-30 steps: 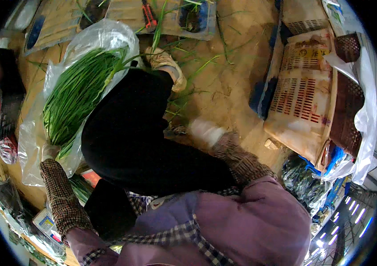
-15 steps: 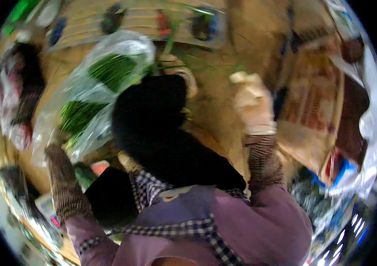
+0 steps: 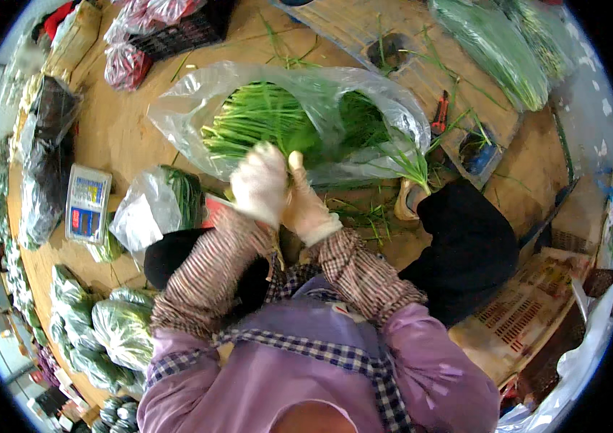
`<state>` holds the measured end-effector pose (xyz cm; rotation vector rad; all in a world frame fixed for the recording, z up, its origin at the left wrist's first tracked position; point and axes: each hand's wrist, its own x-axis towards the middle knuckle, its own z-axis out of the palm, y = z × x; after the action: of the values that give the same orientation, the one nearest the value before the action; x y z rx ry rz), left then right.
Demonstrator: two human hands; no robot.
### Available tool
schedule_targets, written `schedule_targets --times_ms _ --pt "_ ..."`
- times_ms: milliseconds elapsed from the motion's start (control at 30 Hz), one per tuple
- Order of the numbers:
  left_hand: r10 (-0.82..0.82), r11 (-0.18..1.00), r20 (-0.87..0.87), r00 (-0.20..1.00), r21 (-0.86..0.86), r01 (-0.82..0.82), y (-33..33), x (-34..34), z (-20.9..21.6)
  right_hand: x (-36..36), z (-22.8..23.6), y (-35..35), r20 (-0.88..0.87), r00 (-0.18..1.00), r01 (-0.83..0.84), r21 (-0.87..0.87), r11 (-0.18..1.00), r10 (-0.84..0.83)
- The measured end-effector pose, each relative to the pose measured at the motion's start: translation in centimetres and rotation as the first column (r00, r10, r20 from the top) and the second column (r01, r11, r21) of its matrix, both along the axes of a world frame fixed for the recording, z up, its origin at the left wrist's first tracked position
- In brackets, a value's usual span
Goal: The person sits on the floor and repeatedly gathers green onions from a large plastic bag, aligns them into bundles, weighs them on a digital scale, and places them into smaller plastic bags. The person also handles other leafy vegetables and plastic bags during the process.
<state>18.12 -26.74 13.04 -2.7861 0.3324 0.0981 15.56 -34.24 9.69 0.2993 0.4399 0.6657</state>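
A clear plastic bag [image 3: 177, 108] lies in front of me around bundles of long thin green stalks [image 3: 267, 115], like chives, with pale ends to the left. My left hand [image 3: 258, 184], in a whitish glove and blurred, is closed at the bag's near side. Beside it, my right hand [image 3: 306, 206], gloved too, has its thumb up and its other fingers curled in, partly hidden. What the two hands grip between them I cannot make out. A small tuft of green stalks [image 3: 415, 169] lies at the bag's right end, by my knee.
A scale [image 3: 89, 204] and a bagged green bundle [image 3: 180, 195] stand at left. More bagged greens [image 3: 122, 332] lie near left, others [image 3: 494, 54] far right. A red cutter [image 3: 440, 112] rests on a board [image 3: 407, 43]. A black crate [image 3: 184, 32] holds red-tinted bags.
The view has turned, and the bag now lies straight ahead. My hands, far apart before with the left at the bag's edge, have come together at its near side.
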Motion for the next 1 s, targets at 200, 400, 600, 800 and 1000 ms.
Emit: schedule_targets --times_ms 200,400,600,800,1000 --pt "-0.062 0.909 -0.667 0.743 -0.345 -0.234 -2.2 -9.9 1.8 -4.9 -9.3 -2.6 0.234 0.969 0.096 -0.088 0.991 -0.074" --pt "-0.029 0.272 -0.607 0.794 -0.77 -0.578 3.2 -9.9 5.1 -8.2 -0.3 -5.6 0.504 0.854 0.119 -0.433 0.894 0.13" --pt "-0.404 -0.261 -0.28 0.871 -0.877 -0.403 0.4 -11.5 4.0 -8.6 2.9 -5.0 0.548 0.821 0.152 -0.48 0.864 0.16" --pt "-0.334 -0.463 -0.652 0.68 -0.515 -0.721 0.7 -8.6 -2.0 -6.7 -4.3 -3.4 0.462 0.798 0.131 -0.76 0.636 0.387" --pt "-0.508 -0.341 -0.854 0.115 0.077 -0.937 2.0 -8.2 -6.7 -6.0 -1.9 -6.6 -0.195 0.318 0.451 -0.83 -0.329 0.928"
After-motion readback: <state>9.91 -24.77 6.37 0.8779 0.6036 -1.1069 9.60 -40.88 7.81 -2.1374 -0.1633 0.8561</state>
